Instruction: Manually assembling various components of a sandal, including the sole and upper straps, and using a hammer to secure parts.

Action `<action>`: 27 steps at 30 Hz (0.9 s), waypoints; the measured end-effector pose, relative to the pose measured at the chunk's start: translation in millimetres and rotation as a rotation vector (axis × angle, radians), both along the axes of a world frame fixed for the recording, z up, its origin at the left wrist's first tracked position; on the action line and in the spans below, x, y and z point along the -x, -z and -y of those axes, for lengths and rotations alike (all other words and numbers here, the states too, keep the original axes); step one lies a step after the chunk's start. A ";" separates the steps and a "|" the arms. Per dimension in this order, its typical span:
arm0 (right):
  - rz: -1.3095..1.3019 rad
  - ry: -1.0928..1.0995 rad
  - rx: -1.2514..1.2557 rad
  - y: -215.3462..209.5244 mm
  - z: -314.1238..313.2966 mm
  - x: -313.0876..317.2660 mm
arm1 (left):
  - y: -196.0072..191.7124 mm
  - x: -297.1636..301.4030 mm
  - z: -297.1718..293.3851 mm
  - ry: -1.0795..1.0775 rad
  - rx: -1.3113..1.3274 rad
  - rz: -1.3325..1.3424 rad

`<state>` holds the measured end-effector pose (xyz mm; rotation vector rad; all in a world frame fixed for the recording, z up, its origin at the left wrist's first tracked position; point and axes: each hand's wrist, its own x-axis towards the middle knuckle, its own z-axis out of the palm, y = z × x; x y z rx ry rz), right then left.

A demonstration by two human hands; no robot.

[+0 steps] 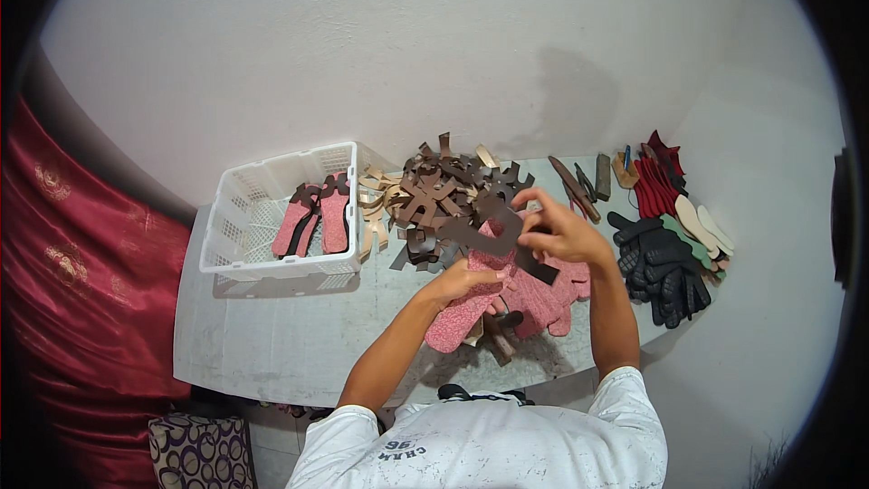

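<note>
My left hand [463, 282] holds a pink speckled sandal sole [457, 319] over the low table [272, 344]. My right hand [558, 231] grips a dark brown strap piece [493, 228] laid across the top of that sole. More pink soles [554, 301] lie stacked just under my hands. A heap of brown and tan strap pieces [444, 190] sits directly behind them.
A white plastic basket [237, 217] at the left holds two pink soles with straps [317, 217]. Black gloves [661, 267], red pieces [656, 181], pale insoles [706, 226] and hand tools [579, 186] lie at the right. Red cloth [81, 281] hangs left; a patterned cushion [199, 448] sits below.
</note>
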<state>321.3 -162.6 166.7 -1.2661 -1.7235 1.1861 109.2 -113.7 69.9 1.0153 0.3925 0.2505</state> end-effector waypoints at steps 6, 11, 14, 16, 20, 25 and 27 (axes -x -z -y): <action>0.165 0.039 0.018 6.2 18.1 12.0 | 12.1 -2.3 14.0 -0.002 -0.027 0.030; 0.408 0.072 -0.442 22.6 21.8 5.1 | 9.8 -3.4 23.8 -0.017 -0.035 0.002; 0.419 0.199 -0.390 18.4 28.0 14.9 | 6.5 -1.8 28.6 -0.032 -0.033 0.031; 0.340 0.245 -0.408 23.0 30.0 18.1 | 4.7 -1.8 31.3 -0.052 -0.007 0.029; 0.269 0.308 -0.478 26.7 33.6 23.3 | 9.7 -0.6 35.6 -0.083 -0.016 0.073; 0.257 0.318 -0.536 36.1 37.4 26.2 | 5.1 2.2 44.0 -0.113 -0.032 0.036; 0.263 0.327 -0.555 38.5 39.9 29.7 | 8.7 3.2 45.5 -0.107 -0.028 0.029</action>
